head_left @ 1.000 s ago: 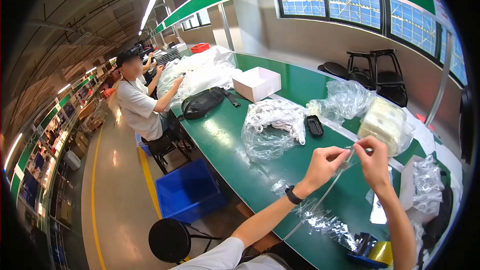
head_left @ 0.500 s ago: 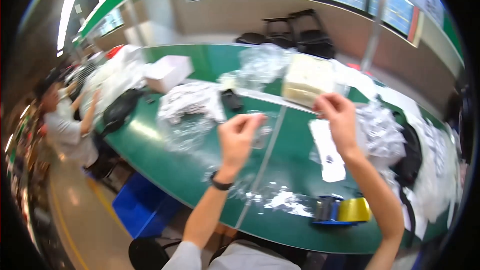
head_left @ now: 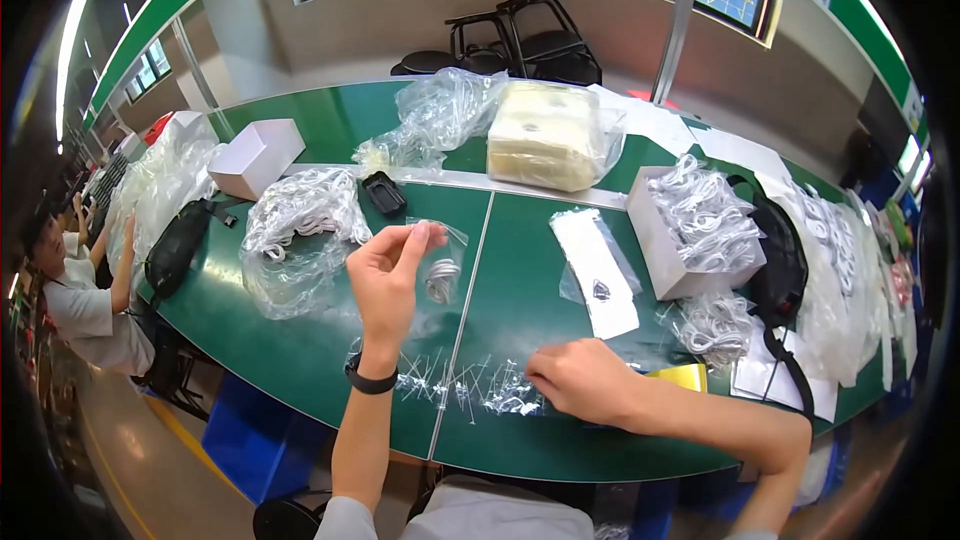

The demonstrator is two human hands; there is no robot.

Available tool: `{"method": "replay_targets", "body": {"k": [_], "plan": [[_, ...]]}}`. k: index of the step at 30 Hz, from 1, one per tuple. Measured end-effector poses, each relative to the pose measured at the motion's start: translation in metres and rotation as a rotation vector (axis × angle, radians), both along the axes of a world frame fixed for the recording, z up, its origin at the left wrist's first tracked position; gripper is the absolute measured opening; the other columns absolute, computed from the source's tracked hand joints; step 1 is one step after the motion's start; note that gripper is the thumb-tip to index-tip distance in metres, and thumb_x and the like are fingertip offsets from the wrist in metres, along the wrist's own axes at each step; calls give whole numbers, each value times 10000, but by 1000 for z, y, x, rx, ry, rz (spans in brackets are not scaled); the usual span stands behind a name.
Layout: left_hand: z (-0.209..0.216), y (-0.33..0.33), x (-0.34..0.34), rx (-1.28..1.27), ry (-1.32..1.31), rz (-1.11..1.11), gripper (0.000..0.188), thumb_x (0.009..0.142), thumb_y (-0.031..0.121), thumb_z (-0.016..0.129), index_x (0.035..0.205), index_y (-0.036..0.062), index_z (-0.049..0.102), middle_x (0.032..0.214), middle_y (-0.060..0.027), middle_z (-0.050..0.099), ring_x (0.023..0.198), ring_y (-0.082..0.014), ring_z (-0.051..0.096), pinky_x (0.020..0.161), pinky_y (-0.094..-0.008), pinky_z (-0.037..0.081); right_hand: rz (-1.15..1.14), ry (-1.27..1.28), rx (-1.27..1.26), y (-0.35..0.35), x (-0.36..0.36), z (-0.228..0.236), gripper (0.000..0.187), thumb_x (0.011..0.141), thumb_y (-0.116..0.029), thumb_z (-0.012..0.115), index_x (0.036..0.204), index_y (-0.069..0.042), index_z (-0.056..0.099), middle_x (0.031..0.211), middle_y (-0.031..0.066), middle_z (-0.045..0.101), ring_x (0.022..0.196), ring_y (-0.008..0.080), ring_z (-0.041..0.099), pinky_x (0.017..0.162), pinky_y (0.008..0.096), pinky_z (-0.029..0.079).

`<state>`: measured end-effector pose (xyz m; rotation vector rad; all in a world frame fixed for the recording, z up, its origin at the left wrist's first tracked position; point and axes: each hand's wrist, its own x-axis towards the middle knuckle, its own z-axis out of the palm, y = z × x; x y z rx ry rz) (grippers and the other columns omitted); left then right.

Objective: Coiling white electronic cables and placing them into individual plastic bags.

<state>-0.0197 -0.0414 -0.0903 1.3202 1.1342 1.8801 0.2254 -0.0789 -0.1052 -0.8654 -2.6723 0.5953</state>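
Observation:
Raised over the middle of the green table point(head_left: 300, 340), my left hand point(head_left: 385, 285) pinches the top of a small clear plastic bag point(head_left: 457, 245). Inside it is a coiled white cable point(head_left: 440, 280). My right hand point(head_left: 585, 378) is low near the front edge, its fingers closed at the end of a scatter of thin silvery strips point(head_left: 510, 395). What the right fingertips hold, if anything, is hidden. Beyond that hand lies a white paper strip point(head_left: 590, 275) with a dark mark, over clear plastic. A yellow object point(head_left: 685, 377) is partly covered by my right forearm.
A white box point(head_left: 650, 240) full of coiled white cables is at right, beside a black bag point(head_left: 778, 255). A plastic-wrapped cream block point(head_left: 545, 135) stands at the back. More white cables point(head_left: 305, 205) lie at left. A co-worker point(head_left: 85, 285) stands far left.
My right hand has come down and toward me, from over the white paper strip to the silvery strips. My left hand still holds the bag up. The whole view has shifted.

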Motion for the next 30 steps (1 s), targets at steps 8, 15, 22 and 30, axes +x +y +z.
{"method": "replay_targets", "body": {"k": [8,15,22,30], "plan": [[0,1,-6,-10,-15,-3,170,950,88,610,936,-53,703,881,-117,720,810,-163,687,790,-278,535,155,-222,64,-11,-10,8,113,724,-17,624,833,3,604,807,149,641,762,344,659,645,429,536],[3,-1,-7,-2,-46,-67,149,939,54,625,920,-80,687,893,-116,720,818,-152,687,789,-261,537,238,-241,206,-29,-7,-4,70,724,-48,601,773,-9,569,777,99,598,784,279,639,662,381,541],[-2,2,-9,18,-59,-89,141,936,54,628,918,-69,695,882,-103,722,814,-140,686,784,-256,534,247,-339,203,-36,-7,-14,137,683,-67,675,777,17,624,845,132,613,821,281,650,704,354,547],[0,0,-8,-4,-33,-74,173,952,74,608,932,-73,697,898,-122,720,815,-167,689,800,-281,542,223,-230,148,-26,-7,-10,188,814,-194,664,831,-6,669,912,106,617,950,270,591,870,364,479]]}}
